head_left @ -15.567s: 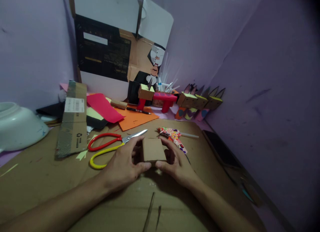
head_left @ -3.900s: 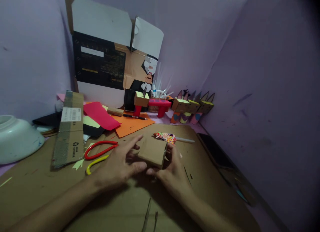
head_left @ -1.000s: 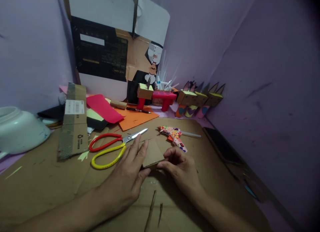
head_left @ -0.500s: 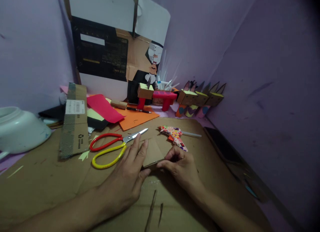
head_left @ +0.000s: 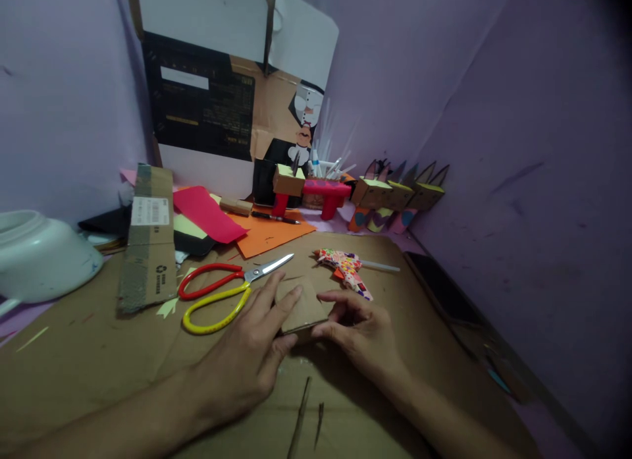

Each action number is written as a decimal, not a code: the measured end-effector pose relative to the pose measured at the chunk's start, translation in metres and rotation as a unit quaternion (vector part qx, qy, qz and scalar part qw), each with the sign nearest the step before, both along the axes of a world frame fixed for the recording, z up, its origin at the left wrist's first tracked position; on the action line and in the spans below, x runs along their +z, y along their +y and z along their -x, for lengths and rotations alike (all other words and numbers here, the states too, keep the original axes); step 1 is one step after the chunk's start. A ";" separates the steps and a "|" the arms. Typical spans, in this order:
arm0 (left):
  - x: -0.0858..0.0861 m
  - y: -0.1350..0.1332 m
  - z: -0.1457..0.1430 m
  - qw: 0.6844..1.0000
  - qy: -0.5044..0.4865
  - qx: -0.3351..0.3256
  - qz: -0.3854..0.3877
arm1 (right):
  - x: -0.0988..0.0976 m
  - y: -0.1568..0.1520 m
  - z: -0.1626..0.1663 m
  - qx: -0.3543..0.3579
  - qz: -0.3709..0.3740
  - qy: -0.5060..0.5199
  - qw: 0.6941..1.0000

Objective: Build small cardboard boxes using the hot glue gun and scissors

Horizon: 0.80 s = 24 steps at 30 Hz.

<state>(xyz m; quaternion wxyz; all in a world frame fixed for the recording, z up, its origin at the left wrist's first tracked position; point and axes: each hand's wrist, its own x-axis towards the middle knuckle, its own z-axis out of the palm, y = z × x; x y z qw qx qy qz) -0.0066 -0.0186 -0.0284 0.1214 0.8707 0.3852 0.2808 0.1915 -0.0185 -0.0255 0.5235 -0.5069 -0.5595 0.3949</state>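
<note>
Left hand (head_left: 257, 340) lies spread over the small cardboard box (head_left: 309, 311), mid-worktop (head_left: 439, 353), thumb bracing its near edge; right hand (head_left: 368, 328), thumb and forefinger parted, meets its four o'clock corner. Gentle, even pressure looks wise: crush nothing, hold edges square!

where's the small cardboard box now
In the head view, the box sits below centre, between the left hand and right hand, below-left of the glue gun.

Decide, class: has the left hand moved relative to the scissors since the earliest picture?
Yes: judged against the scissors, the left hand sits lower in the view, leaving more of the yellow handle uncovered.
</note>
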 end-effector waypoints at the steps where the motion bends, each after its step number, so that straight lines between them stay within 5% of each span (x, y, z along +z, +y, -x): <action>1: 0.000 0.000 0.000 1.000 0.005 -0.005 -0.001 | 0.000 -0.001 0.000 -0.004 0.002 0.002 1.000; 12: 0.007 0.008 0.002 0.998 0.039 -0.038 -0.022 | -0.009 0.001 -0.007 0.013 -0.088 -0.038 0.995; 19: 0.016 0.012 0.006 0.998 -0.016 -0.048 -0.036 | 0.002 0.008 -0.003 0.110 -0.035 0.040 0.993; 24: 0.025 0.010 0.008 0.993 -0.045 -0.087 -0.065 | 0.011 0.007 -0.008 0.157 -0.088 -0.050 0.982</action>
